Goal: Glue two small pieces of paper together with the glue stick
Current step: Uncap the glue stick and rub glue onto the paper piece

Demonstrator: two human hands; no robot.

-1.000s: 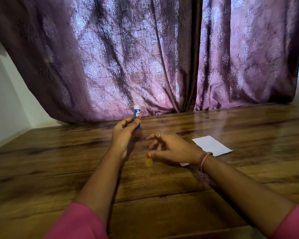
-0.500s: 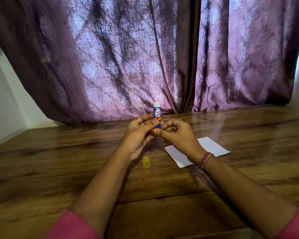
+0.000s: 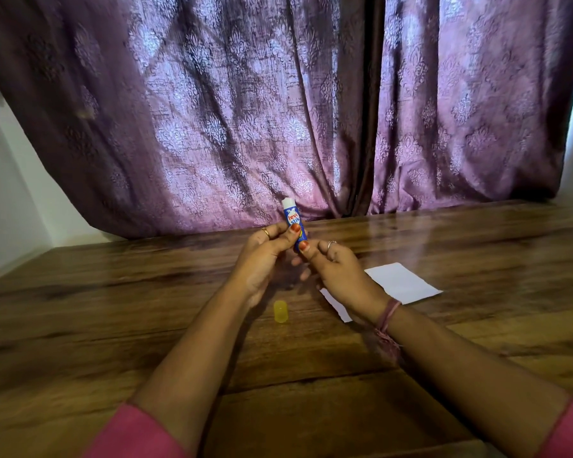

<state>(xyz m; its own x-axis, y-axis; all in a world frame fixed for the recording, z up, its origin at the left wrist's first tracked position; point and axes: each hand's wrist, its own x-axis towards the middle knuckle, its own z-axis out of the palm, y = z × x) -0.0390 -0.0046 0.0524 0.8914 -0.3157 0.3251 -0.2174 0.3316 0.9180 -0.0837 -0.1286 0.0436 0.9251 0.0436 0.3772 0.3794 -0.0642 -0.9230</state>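
Now both my hands hold the uncapped glue stick (image 3: 294, 226) upright above the worktop (image 3: 146, 325).
My left hand (image 3: 265, 256) grasps its blue barrel, thumb on the label; my right hand (image 3: 334, 269) pinches its base. Its yellow cap (image 3: 281, 311) lies below my left hand, and the white paper (image 3: 401, 282) lies under and beyond my right wrist.

Counts on the wooden table
One blue glue stick (image 3: 294, 224), one yellow plastic cap (image 3: 281, 311), one visible white paper sheet (image 3: 400, 283), two hands
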